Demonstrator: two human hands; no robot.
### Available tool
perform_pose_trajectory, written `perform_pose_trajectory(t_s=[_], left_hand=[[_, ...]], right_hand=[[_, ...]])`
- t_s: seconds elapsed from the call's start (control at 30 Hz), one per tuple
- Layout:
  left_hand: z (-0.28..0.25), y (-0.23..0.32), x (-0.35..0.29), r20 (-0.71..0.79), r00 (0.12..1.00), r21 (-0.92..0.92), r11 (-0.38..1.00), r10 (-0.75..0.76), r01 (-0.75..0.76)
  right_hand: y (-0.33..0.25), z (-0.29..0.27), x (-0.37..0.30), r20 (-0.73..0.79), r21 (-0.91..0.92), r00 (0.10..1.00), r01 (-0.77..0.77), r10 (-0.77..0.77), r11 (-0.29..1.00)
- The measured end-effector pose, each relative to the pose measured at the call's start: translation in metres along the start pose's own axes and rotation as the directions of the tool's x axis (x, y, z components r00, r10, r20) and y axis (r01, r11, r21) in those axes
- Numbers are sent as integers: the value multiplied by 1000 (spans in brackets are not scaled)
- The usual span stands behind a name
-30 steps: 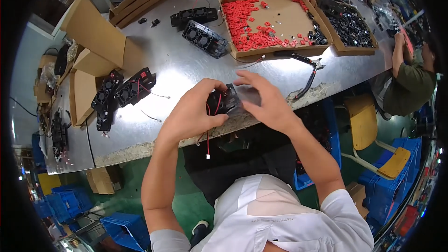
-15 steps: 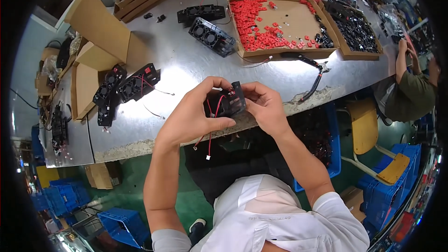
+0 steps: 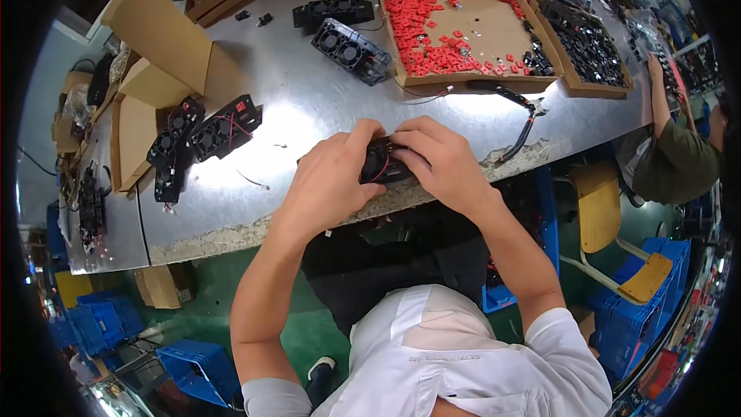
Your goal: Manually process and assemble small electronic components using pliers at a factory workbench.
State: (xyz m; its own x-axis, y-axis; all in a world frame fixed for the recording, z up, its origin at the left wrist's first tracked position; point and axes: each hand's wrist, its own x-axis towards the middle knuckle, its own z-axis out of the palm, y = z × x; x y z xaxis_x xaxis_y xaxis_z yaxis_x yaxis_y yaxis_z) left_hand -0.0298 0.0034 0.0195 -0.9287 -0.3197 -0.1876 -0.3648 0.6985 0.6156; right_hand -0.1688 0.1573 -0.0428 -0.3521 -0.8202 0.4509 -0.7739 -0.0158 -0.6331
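Note:
At the table's near edge, my left hand is closed around a black fan unit, its thumb along the near side. My right hand has its fingers bent and pressed on the unit's right end; what lies under the fingertips is hidden. Both hands cover much of the unit, and a bit of red wire shows beside the fan. To the left, more black fan units with red pieces and thin wires lie on the metal table. Beyond my hands is another twin-fan unit.
A cardboard tray of red parts stands at the back, beside a box of black parts. Cutting pliers lie at right. An open carton stands at left. A co-worker sits far right, near a yellow chair.
The fan unit has been turned and lowered toward the tabletop. My right hand has moved over its top. The wires that hung below my left hand are now mostly out of sight.

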Motion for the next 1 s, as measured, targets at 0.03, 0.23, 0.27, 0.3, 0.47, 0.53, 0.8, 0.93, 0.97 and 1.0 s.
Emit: perform_pose_trajectory(t_s=[0.03,0.23,0.27,0.3,0.47,0.53,0.8,0.93,0.97,1.0], left_hand=[[1,-3,-2,-3,1000,0,1000,-9,9],[9,-21,-8,-204,927,217,938,315,-271],[10,-19,-9,-220,929,223,942,298,-249],[12,-18,-10,-235,930,228,947,281,-228],[12,-19,-11,-218,942,182,959,255,-217],[11,-19,-11,-211,945,174,960,252,-217],[11,-16,-12,-194,954,165,966,230,-200],[10,-16,-11,-174,960,145,970,219,-195],[10,-16,-11,-177,960,140,971,215,-192],[9,-16,-11,-180,961,135,973,211,-189]], right_hand=[[1,0,0,5,7,1000,3,-3,1000],[-2,-7,9,53,-61,998,43,-40,997],[-3,-8,12,93,9,996,-5,4,1000],[-2,-9,12,135,78,990,-55,44,995],[6,-22,16,146,243,983,-148,115,959],[7,-24,17,150,289,972,-218,180,932],[11,-11,15,171,161,985,3,-31,987],[17,-10,14,137,262,990,7,-44,965],[20,-12,14,138,262,990,6,-43,965],[24,-15,14,113,241,994,-19,-9,970]])
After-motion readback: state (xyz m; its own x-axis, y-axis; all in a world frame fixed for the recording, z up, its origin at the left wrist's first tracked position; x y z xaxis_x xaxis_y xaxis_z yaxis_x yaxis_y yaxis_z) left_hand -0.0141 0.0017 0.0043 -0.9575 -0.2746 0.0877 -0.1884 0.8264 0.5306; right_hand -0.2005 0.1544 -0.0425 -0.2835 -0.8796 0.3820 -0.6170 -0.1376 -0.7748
